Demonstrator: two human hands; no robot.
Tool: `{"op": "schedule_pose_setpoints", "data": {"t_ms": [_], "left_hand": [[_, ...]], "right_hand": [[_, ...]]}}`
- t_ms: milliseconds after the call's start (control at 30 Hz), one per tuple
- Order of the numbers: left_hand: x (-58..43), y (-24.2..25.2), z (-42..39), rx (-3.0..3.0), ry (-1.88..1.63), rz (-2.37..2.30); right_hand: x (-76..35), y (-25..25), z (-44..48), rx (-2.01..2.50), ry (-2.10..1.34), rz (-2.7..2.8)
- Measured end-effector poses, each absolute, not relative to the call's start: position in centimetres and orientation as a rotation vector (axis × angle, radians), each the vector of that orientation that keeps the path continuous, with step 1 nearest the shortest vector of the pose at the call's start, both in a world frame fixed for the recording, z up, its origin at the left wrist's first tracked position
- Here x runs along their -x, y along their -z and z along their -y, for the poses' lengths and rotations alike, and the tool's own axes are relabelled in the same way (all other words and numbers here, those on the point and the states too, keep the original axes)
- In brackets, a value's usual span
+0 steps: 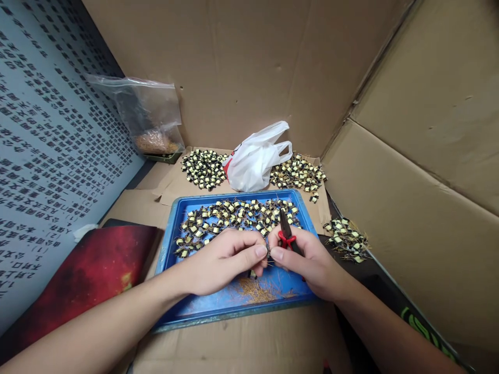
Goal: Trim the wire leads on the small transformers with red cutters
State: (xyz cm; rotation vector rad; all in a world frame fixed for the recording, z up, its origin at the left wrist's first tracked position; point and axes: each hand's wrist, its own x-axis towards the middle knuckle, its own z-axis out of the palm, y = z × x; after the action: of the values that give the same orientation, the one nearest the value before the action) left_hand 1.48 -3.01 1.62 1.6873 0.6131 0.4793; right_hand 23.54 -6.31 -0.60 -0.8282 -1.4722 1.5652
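Note:
Over a blue tray (pixel 170 236) my two hands meet. My left hand (pixel 224 259) is closed, pinching a small wound part (pixel 268 252) between thumb and fingers. My right hand (pixel 310 262) is closed round red-handled cutters (pixel 286 232), whose dark jaws point up and away; its thumb also touches the small part. Many small yellow-and-black parts (pixel 234 213) with thin wire legs lie across the far half of the tray. Cut wire ends (pixel 255 291) lie on the near part of the tray.
Cardboard walls stand behind and to the right. Piles of the same parts lie at the back left (pixel 202 167), the back right (pixel 298 174) and to the right (pixel 345 239). A white plastic bag (pixel 255 158), a clear bag (pixel 150 117), a printed panel (pixel 47 145) and a red mat (pixel 97 265) are around.

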Motion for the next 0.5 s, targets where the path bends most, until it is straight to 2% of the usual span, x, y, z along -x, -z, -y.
{"op": "schedule_pose_setpoints", "data": {"t_ms": [500], "left_hand": [[-1.43, -1.88, 2.83, -1.743, -0.458, -0.579]], "right_hand": [[-23.32, 0.96, 6.65, 0.879, -1.632, 1.351]]}}
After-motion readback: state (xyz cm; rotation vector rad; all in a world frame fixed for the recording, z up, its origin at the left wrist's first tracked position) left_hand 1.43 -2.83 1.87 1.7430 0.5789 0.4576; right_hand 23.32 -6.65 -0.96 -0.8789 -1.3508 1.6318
